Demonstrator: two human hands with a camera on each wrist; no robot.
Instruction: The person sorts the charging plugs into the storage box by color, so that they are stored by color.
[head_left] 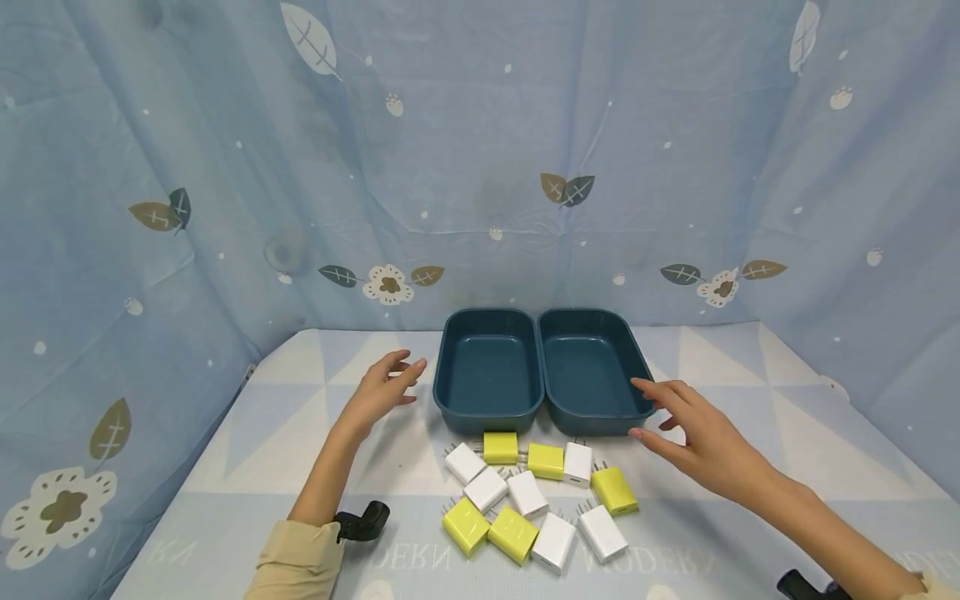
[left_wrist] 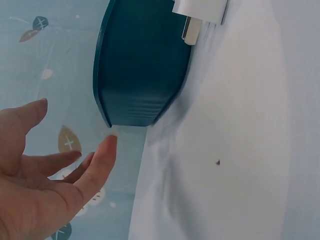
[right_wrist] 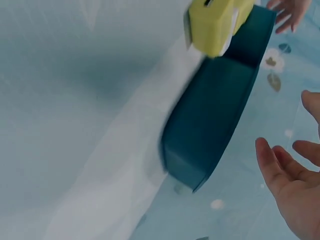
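Observation:
Two dark teal bins stand side by side at the back of the table, the left bin (head_left: 489, 379) and the right bin (head_left: 596, 375); nothing lies inside either. In front of them is a loose group of white chargers (head_left: 555, 542) and yellow chargers (head_left: 512, 535), several of each, their metal prongs showing. My left hand (head_left: 381, 392) hovers left of the left bin, fingers spread and holding nothing. At the right bin's right side, my right hand (head_left: 686, 425) is held with thumb and fingers apart, also bare. Whether its fingertips touch the rim I cannot tell.
A pale patterned cloth (head_left: 247, 467) covers the table. Behind and at both sides hangs a blue curtain (head_left: 480, 167) with leaf and flower prints, close behind the bins. Black straps with small camera mounts (head_left: 363, 522) sit on the wrists.

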